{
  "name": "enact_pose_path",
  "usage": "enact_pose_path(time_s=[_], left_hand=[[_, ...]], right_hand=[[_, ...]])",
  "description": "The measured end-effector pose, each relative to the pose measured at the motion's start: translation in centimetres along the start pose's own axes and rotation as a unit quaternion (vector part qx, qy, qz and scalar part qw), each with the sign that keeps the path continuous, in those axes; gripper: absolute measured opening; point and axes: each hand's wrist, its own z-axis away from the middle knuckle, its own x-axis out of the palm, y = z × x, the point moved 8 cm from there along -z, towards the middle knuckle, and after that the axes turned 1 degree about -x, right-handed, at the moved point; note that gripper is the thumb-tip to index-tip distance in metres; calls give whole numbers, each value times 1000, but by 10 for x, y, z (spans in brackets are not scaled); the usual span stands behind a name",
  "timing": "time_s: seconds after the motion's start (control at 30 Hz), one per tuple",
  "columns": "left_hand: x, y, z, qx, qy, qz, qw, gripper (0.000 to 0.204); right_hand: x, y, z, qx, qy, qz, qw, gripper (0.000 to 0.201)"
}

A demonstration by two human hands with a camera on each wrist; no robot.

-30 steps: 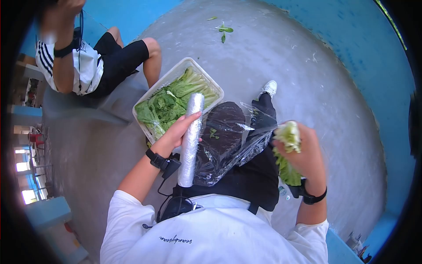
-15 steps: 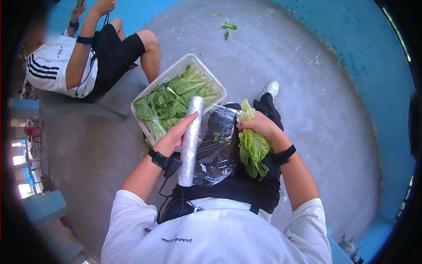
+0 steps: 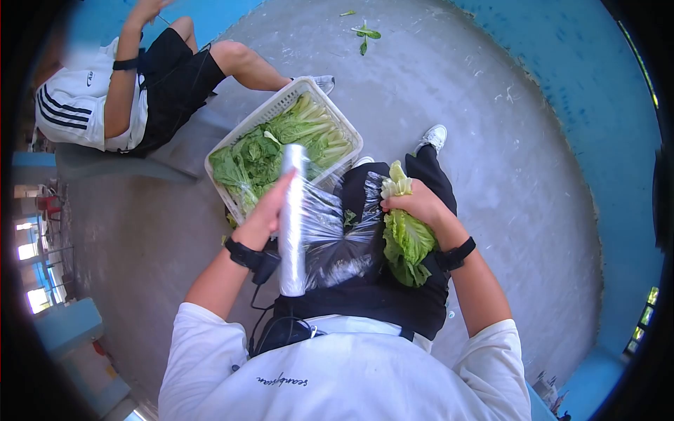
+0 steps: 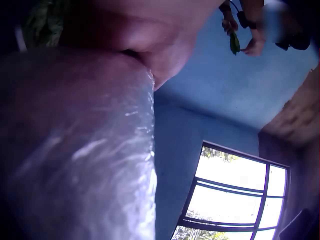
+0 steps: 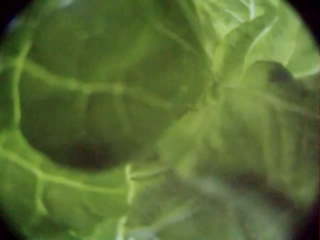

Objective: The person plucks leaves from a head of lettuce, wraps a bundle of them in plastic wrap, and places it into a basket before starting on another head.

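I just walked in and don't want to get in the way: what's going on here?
A person holds a plastic film roll in their left hand, and their right hand grips a bunch of leafy greens. Loose film spreads from the roll over their dark trousers, toward that bunch. A white basket of more greens is by their legs; another person sits nearby.

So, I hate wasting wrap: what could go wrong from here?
The plastic film looks creased between the roll and the lettuce, so it might cling to itself or tear. The left hand holds the roll nearer one end, so it could tip. The lettuce sticks out past the right hand and may bruise.
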Motion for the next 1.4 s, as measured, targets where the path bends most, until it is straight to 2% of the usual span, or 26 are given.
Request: enact_pose_path(time_s=[0.03, 0.13, 0.2, 0.3, 0.33, 0.37, 0.43, 0.5, 0.53, 0.57, 0.63, 0.7, 0.73, 0.87, 0.97, 1.0, 1.07, 1.1, 1.13, 1.17, 1.2, 1.23, 1.27, 1.3, 1.37, 1.4], left_hand=[[-15, 21, 5, 17, 12, 49, 999, 49], [-72, 68, 14, 108, 43, 57, 992, 59], [-96, 80, 20, 143, 79, 115, 980, 61], [-130, 98, 27, 234, 144, 130, 953, 69], [-153, 104, 26, 262, 190, 174, 930, 81], [-172, 107, 28, 277, 201, 210, 916, 84], [-195, 117, 38, 321, 207, 243, 892, 73], [-232, 117, 21, 329, 251, 177, 893, 67], [-233, 120, 21, 332, 274, 143, 891, 64], [-224, 113, 10, 305, 250, 87, 915, 57], [-219, 98, -28, 290, 262, -75, 917, 58], [-207, 92, -54, 287, 318, -227, 875, 58], [-199, 96, -66, 296, 301, -289, 859, 64], [-229, 93, -117, 187, 362, -413, 815, 73], [-195, 79, -108, 149, 463, -554, 675, 72], [-159, 82, -102, 235, 431, -552, 674, 70], [-89, 70, -107, 348, 219, -451, 792, 57], [-36, 58, -84, 297, 100, -418, 853, 44], [13, 43, -49, 257, 2, -384, 887, 43], [54, 30, -10, 267, -65, -416, 867, 43], [87, 19, 26, 252, -100, -510, 816, 45], [113, 11, 58, 293, -119, -569, 759, 47], [127, 4, 77, 259, -106, -617, 735, 48], [135, -1, 88, 305, -100, -630, 707, 42], [136, -12, 88, 375, -124, -615, 682, 30], [138, -8, 91, 395, -141, -578, 700, 25]], right_hand=[[-1, 3, -1, 0, 4, 1, 1000, 20], [-8, 11, -4, -10, 8, -27, 1000, 18], [-6, 13, -4, -7, 10, -29, 1000, 16], [-5, 6, 2, 14, 23, -26, 999, 16], [-5, 7, 1, 8, 21, -19, 1000, 16], [-7, 8, -1, 1, 19, -12, 1000, 16], [-8, 9, -1, -3, 20, 0, 1000, 16], [-8, 7, -2, 1, 23, 10, 1000, 16], [-8, 7, -2, 6, 20, 9, 1000, 17], [-6, 8, -1, 13, 16, 8, 1000, 18], [-4, 5, -2, 23, 12, 6, 1000, 19], [-4, 2, -1, 29, 14, 4, 999, 19], [-3, -1, -1, 19, 13, 3, 1000, 18], [-4, -1, 2, 10, 24, 9, 1000, 16], [-3, -1, 1, 8, 26, 5, 1000, 15], [-3, -1, 1, 6, 27, -1, 1000, 15], [-3, -1, 0, 2, 28, 2, 1000, 14], [-3, 0, 2, 2, 29, 2, 1000, 14], [-2, 1, 3, 4, 25, -5, 1000, 16], [-1, 0, 4, 4, 21, -10, 1000, 17], [-1, -2, 4, 2, 16, -15, 1000, 18], [-1, -3, 3, -8, 18, -9, 1000, 18], [-2, -3, 2, -19, 20, -3, 1000, 19], [-1, -4, 3, -29, 23, 3, 999, 19], [-3, -11, 10, -29, 47, 40, 998, 19], [-4, -16, 14, -30, 60, 58, 996, 19]])
